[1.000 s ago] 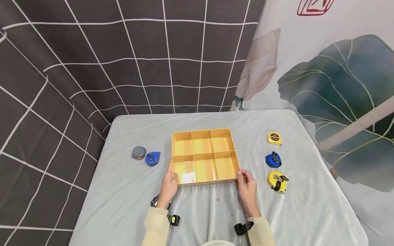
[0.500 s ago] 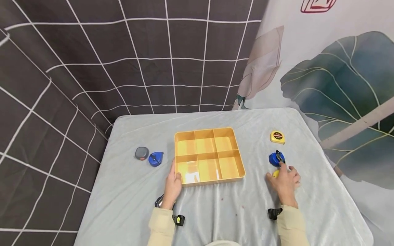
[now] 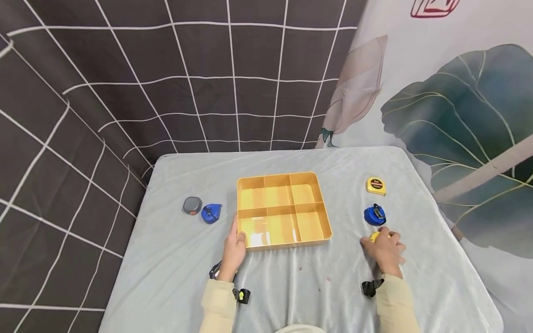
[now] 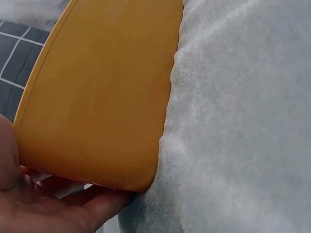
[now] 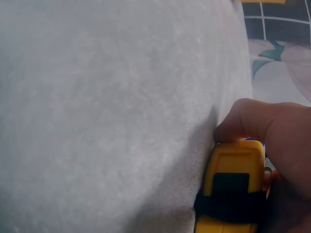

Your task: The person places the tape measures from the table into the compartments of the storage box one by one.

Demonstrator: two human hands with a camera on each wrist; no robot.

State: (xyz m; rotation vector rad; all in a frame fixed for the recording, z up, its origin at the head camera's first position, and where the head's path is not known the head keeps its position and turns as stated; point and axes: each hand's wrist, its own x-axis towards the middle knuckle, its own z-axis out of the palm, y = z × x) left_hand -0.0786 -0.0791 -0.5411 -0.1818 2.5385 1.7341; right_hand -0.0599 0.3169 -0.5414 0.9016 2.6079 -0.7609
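Note:
My left hand point(image 3: 233, 252) holds the front left corner of a yellow tray point(image 3: 285, 246) with several compartments. In the left wrist view the thumb lies at the rim, and the fingers reach beneath the tray's side point(image 4: 102, 92). Off to the right, my right hand point(image 3: 386, 252) grips a yellow tape measure point(image 3: 374, 237), mostly covered by the fingers from above. Seen from the right wrist, this tape measure point(image 5: 233, 160) has a black band, and the thumb presses at its end. Just beyond the hand sits a blue tape measure point(image 3: 374, 215).
Farther back on the right lies another yellow tape measure point(image 3: 376, 186) with a dark round label. Left of the tray are a grey tape measure point(image 3: 192, 205) and a blue one point(image 3: 211, 213). A dark object point(image 3: 214, 271) shows partly behind the left wrist. Pale cloth covers the table point(image 3: 291, 286).
My right hand has let go of the tray's right corner, moved right and come down over the near yellow tape measure. The left hand stays on the tray.

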